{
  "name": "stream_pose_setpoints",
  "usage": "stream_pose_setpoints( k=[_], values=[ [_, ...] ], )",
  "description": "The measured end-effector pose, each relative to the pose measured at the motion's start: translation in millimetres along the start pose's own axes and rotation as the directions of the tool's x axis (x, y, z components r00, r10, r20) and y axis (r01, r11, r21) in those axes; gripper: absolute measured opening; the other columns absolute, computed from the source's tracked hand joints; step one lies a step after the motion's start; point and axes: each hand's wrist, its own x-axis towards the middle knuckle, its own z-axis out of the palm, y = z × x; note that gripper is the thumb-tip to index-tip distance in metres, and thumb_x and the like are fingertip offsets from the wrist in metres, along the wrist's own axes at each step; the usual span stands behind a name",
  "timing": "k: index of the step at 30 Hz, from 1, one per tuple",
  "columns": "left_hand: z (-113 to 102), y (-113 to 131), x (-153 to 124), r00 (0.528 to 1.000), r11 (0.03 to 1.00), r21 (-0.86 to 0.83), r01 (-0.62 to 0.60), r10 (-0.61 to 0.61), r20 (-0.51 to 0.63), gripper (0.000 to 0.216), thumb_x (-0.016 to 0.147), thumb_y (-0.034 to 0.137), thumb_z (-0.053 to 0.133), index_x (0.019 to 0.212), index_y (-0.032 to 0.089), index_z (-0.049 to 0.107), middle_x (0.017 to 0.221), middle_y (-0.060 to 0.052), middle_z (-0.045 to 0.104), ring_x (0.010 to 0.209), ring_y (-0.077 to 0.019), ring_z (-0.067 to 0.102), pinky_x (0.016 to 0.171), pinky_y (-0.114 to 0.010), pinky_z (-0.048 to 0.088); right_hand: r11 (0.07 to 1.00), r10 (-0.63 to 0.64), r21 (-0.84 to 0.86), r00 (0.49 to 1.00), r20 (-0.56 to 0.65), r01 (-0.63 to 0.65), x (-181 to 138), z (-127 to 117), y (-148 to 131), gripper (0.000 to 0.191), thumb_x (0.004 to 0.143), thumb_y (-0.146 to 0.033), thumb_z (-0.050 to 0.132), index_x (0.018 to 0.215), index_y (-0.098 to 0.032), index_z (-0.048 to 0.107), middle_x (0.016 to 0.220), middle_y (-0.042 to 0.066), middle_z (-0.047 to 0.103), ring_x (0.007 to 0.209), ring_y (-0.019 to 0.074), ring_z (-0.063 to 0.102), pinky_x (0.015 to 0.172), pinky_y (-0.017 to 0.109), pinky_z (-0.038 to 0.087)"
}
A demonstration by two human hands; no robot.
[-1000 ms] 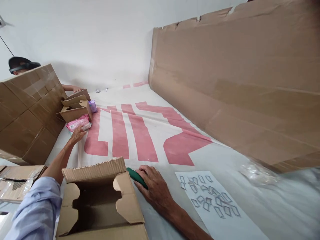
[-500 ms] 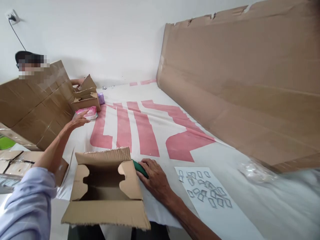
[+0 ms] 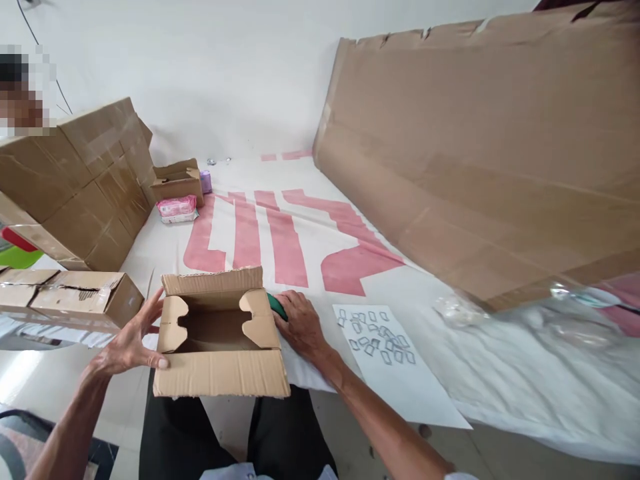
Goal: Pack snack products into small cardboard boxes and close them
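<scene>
An open cardboard box (image 3: 220, 375) stands in front of me at the table's near edge, its flaps folded outward and its inside dark. My left hand (image 3: 131, 337) grips the box's left side, thumb on the front flap and fingers along the side wall. Against the right side, my right hand (image 3: 303, 321) is closed over a green, curved object (image 3: 277, 306). Most of that object is hidden by the hand and the box, so its kind is unclear.
A white sheet (image 3: 405, 393) with several small outlined pieces lies to the right. Far left are a pink packet (image 3: 177, 209), a smaller open box (image 3: 177, 190) and a purple packet (image 3: 206, 182). Large cardboard panels (image 3: 475, 147) flank the table. Closed boxes (image 3: 80, 293) sit left; another person is behind.
My left hand has come back from the pink packet to the open box's left side. The right hand stays on the green object. My view has shifted, and the co-worker's hand has left the small box.
</scene>
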Motion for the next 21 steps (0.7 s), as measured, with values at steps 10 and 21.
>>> stream_pose_setpoints(
  k=[10,21],
  values=[
    [9.3,-14.9,-13.2,0.997,0.994,-0.111,-0.003,-0.006,-0.074,0.124,0.063,0.058,0.1,0.166,0.052,0.031,0.173,-0.002,0.04,0.162,-0.0503,0.024,0.126,-0.071,0.034,0.999,0.054,0.001,0.998,0.042,-0.054,-3.6,-2.7,5.0,0.028,0.102,-0.037,0.058,0.121,-0.02,0.07,0.114,0.014,0.067,0.106,0.0329,0.056,0.09,0.043,0.045],
    [18.0,-28.6,-15.9,0.972,0.987,-0.11,-0.114,0.088,-0.217,0.094,0.087,0.064,0.079,0.167,0.049,0.031,0.179,-0.004,0.03,0.163,-0.0456,0.027,0.119,-0.058,0.046,0.999,0.033,0.013,0.999,0.028,-0.034,-1.7,-4.2,2.5,0.023,0.104,-0.036,0.056,0.117,-0.023,0.069,0.113,0.013,0.068,0.106,0.0318,0.056,0.09,0.043,0.044]
  ],
)
